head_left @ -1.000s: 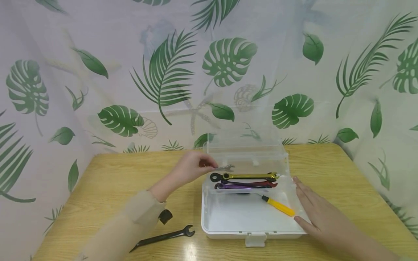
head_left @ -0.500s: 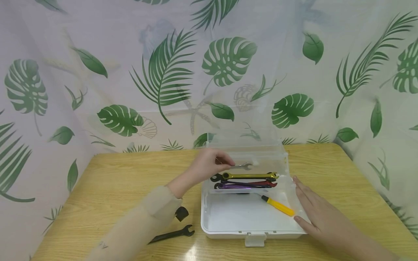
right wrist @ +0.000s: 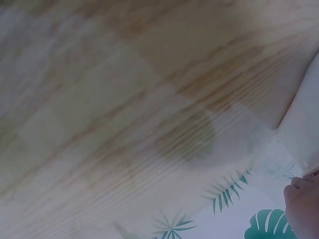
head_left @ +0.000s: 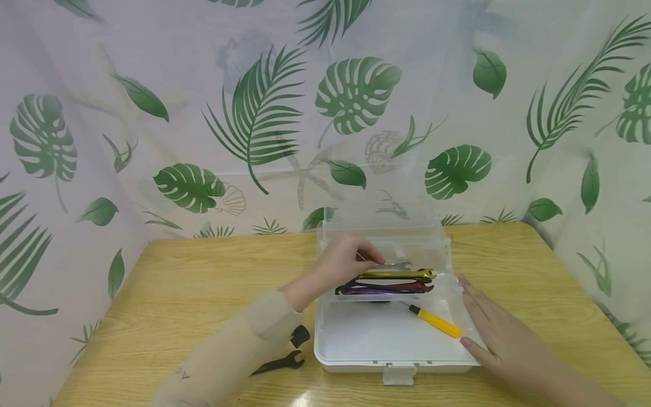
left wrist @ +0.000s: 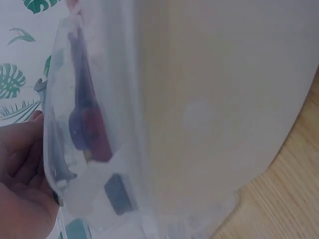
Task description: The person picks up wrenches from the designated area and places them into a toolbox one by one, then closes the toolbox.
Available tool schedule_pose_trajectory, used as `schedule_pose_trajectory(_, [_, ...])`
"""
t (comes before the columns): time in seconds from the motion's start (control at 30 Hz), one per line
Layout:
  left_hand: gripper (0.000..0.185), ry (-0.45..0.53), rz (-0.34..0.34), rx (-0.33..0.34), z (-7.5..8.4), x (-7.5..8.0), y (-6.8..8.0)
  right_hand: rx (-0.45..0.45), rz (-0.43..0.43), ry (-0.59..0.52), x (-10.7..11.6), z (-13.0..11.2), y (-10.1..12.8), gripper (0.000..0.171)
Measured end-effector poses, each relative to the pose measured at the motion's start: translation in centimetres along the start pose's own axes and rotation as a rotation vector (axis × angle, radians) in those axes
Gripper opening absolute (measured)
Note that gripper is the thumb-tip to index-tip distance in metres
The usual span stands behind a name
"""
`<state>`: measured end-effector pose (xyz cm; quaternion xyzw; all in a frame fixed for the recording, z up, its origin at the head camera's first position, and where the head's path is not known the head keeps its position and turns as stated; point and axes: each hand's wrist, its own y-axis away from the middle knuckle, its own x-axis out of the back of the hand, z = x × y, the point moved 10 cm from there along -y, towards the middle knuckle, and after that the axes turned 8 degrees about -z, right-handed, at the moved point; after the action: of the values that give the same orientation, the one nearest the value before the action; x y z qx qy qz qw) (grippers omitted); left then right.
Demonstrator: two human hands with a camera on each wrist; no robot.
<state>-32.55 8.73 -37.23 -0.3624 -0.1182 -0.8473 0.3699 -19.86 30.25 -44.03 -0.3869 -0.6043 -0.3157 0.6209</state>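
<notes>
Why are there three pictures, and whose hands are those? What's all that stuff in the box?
Those are a person's two bare hands, no machine. The big picture comes from a camera on their head, looking down at a wooden table. The two blurry pictures come from small cameras on each wrist, so they sit very close to things.

On the table stands a clear plastic box with its lid up. Inside lie colourful wrenches and a yellow-handled screwdriver. The left hand pinches a small silver wrench over them. The right hand rests flat against the box's side. A black wrench lies outside on the table.
</notes>
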Motion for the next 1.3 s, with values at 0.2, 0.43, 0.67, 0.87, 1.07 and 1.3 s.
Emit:
schedule_pose_trajectory(0.2, [0.011, -0.018, 0.046, -0.004, 0.4, -0.4, 0.0, 0.046, 0.049, 0.008, 0.3, -0.2, 0.0, 0.085])
schedule_pose_trajectory(0.43, [0.009, -0.058, 0.047, 0.001, 0.4, -0.9, -0.1, 0.014, 0.018, -0.005, 0.1, 0.0, 0.1, 0.086])
schedule_pose_trajectory(0.67, [0.01, -0.092, 0.043, 0.006, 0.3, -1.2, -0.1, -0.041, -0.051, -0.025, -0.4, 0.3, 0.1, 0.085])
schedule_pose_trajectory(0.87, [0.012, -0.155, 0.045, 0.015, 0.2, -1.4, -0.1, -0.074, -0.089, -0.035, -0.6, 0.5, 0.1, 0.083])
schedule_pose_trajectory(1.07, [0.011, -0.103, 0.045, -0.007, 0.2, -1.1, 0.0, -0.079, -0.088, -0.039, -0.6, 0.4, 0.1, 0.084])
schedule_pose_trajectory(1.3, [0.011, -0.042, 0.037, -0.014, -0.2, -0.3, 0.5, -0.036, -0.026, -0.018, -0.3, 0.3, 0.1, 0.084])
